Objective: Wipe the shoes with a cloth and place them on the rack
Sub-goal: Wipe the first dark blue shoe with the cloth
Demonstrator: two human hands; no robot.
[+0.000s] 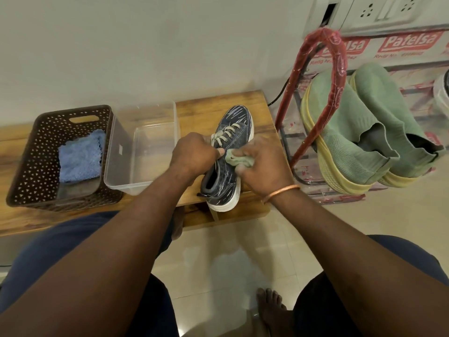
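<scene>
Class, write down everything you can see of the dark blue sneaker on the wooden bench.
The sneaker is a low lace-up with a dark blue, denim-like upper marked by pale streaks, off-white laces, a grey padded collar and a thick white sole. It sits on the wooden bench, toe towards the wall, heel at the near edge, beside a clear plastic tub. The left hand grips it by the laces, and the right hand presses a green cloth against its side.
</scene>
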